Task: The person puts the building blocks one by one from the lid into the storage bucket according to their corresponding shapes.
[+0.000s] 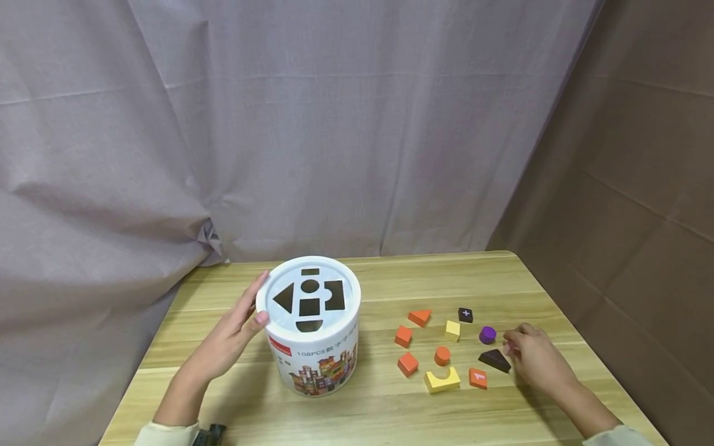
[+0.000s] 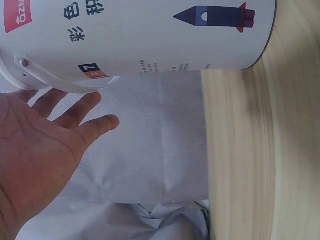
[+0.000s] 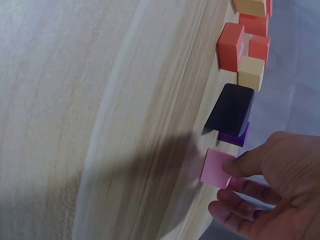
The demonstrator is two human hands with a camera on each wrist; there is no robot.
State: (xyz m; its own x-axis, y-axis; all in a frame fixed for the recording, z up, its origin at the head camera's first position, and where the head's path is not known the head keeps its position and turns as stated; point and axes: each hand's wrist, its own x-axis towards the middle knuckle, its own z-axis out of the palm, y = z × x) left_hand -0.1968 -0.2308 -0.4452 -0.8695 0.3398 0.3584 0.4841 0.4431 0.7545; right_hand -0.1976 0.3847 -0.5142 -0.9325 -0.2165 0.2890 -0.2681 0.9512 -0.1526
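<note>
My left hand (image 1: 234,334) rests at the left side of a white bucket (image 1: 312,347), thumb and fingertips at its rim, fingers mostly straight. The lid (image 1: 286,286) has cut-outs: a triangle, a circle, rectangles and curved shapes. In the left wrist view the palm faces the bucket beside its handle (image 2: 65,86). At the far right my right hand (image 1: 538,359) pinches a pink block (image 3: 215,167) between thumb and fingers, low over the table. Nearest to it are a black triangular block (image 1: 495,360) and a purple cylinder (image 1: 488,335).
Between bucket and right hand lie an orange triangle (image 1: 420,318), two orange cubes, an orange cylinder (image 1: 442,355), a yellow block (image 1: 452,331), a yellow arch (image 1: 442,380), an orange tile marked 1 (image 1: 477,378) and a black plus tile (image 1: 465,314). Grey curtain (image 1: 334,155) hangs behind the table.
</note>
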